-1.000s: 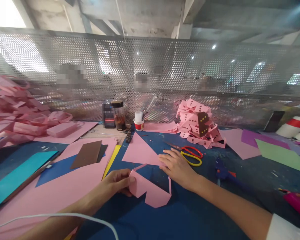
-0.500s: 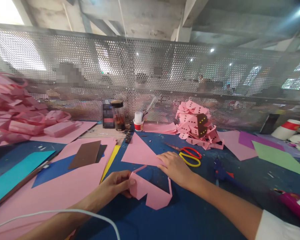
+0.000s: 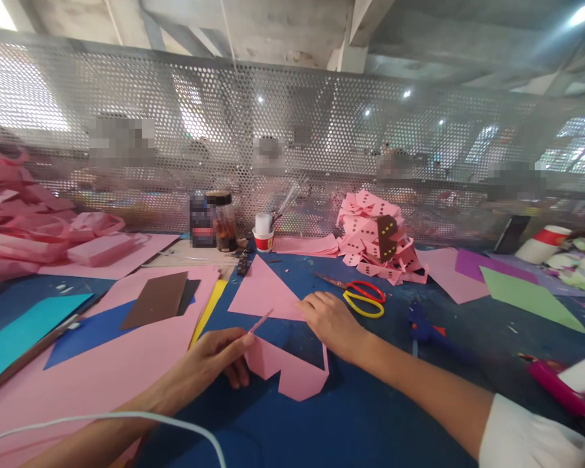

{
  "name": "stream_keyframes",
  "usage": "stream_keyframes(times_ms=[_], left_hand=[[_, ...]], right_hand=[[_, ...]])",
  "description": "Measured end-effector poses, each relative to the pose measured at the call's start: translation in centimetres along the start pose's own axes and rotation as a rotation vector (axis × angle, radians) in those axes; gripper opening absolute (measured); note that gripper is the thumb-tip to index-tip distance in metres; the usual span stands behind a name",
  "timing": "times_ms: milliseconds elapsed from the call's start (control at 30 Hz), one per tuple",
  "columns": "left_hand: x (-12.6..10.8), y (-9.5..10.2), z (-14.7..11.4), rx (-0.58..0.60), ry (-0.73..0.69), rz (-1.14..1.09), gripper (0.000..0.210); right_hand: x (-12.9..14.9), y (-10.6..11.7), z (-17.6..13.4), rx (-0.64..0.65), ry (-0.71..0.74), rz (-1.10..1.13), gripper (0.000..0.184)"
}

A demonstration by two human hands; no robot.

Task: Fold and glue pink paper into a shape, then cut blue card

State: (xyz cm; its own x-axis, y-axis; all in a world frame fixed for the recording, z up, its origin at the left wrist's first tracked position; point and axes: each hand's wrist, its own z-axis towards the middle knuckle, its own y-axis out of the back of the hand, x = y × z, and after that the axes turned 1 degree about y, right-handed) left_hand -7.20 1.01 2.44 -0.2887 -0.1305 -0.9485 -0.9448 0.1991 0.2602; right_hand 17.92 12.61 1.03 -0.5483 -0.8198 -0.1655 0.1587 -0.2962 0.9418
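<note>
A pink paper cutout [image 3: 302, 382] with a notch in its lower edge and thin folded strips along its sides stands just above the blue table. My left hand [image 3: 221, 351] grips its left end, the thumb against the upper strip and the other fingers curled beneath. Over the cutout's right strip is my right hand [image 3: 332, 325], its fingers bent together. Their tips meet the right corner of a pink paper triangle [image 3: 260, 292] lying flat behind; whatever is under this hand is hidden. Scissors [image 3: 363, 299] with red and yellow handles rest beyond my right hand.
Dotted pink paper pieces [image 3: 365, 227] are heaped at the back, beside a paper cup [image 3: 263, 240] and a jar [image 3: 225, 224]. Left lie large pink sheets [image 3: 141, 370] crossed by a white cable [image 3: 175, 419]. Blue [image 3: 422, 328] and magenta [image 3: 560, 387] glue guns lie right.
My left thumb has moved up onto the cutout's upper strip, and the fingers have shifted lower. My right hand stays by the triangle's corner. The whole view has shifted slightly.
</note>
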Motion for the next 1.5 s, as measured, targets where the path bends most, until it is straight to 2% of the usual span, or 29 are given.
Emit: stream_keyframes(times_ms=[67, 167, 233, 300, 367, 467, 567, 733, 933, 1067, 1200, 1367, 1500], left_hand=[[-0.3, 0.5, -0.2, -0.124, -0.120, 0.211, 0.043], [0.0, 1.7, 0.2, -0.333, -0.377, 0.476, 0.020], [0.8, 2.4, 0.9, -0.390, -0.448, 0.547, 0.026], [2.0, 2.8, 1.7, -0.362, -0.444, 0.610, 0.038], [3.0, 3.1, 2.3, -0.273, -0.413, 0.720, 0.043], [3.6, 3.1, 2.6, -0.216, -0.394, 0.853, 0.046], [3.3, 3.1, 2.5, -0.222, -0.394, 0.912, 0.046], [3.1, 3.1, 2.5, -0.231, -0.403, 0.950, 0.045], [3.2, 3.0, 2.7, -0.289, -0.514, 1.023, 0.039], [1.9, 2.6, 3.5, -0.325, -0.579, 1.165, 0.032], [0.7, 2.1, 4.8, -0.348, -0.612, 1.287, 0.034], [0.4, 2.1, 6.2, -0.359, -0.596, 1.268, 0.030], [1.0, 3.0, 6.7, -0.514, -0.511, 1.161, 0.033]], right_hand=[[0.2, 0.2, 0.0, 0.003, -0.028, 0.059, 0.018], [0.3, 0.5, -0.2, -0.003, -0.067, 0.167, 0.018], [0.3, 0.4, -0.3, -0.033, -0.110, 0.284, 0.021], [0.2, 0.2, -0.3, -0.082, -0.179, 0.461, 0.027], [0.0, 0.0, -0.1, -0.128, -0.264, 0.675, 0.031], [-0.6, -0.1, 0.4, -0.156, -0.401, 0.970, 0.027], [-1.1, 0.0, 0.7, -0.154, -0.500, 1.167, 0.023], [-1.1, 0.5, 0.8, -0.090, -0.569, 1.427, 0.025], [-0.9, 0.8, 0.9, -0.068, -0.618, 1.701, 0.026], [-0.6, 0.4, 1.0, -0.055, -0.604, 1.822, 0.026], [-0.4, 0.3, 1.0, -0.050, -0.602, 1.898, 0.028], [-0.1, 0.5, 1.0, -0.081, -0.594, 1.903, 0.028], [-0.3, 0.5, 1.2, -0.211, -0.602, 1.776, 0.023]])
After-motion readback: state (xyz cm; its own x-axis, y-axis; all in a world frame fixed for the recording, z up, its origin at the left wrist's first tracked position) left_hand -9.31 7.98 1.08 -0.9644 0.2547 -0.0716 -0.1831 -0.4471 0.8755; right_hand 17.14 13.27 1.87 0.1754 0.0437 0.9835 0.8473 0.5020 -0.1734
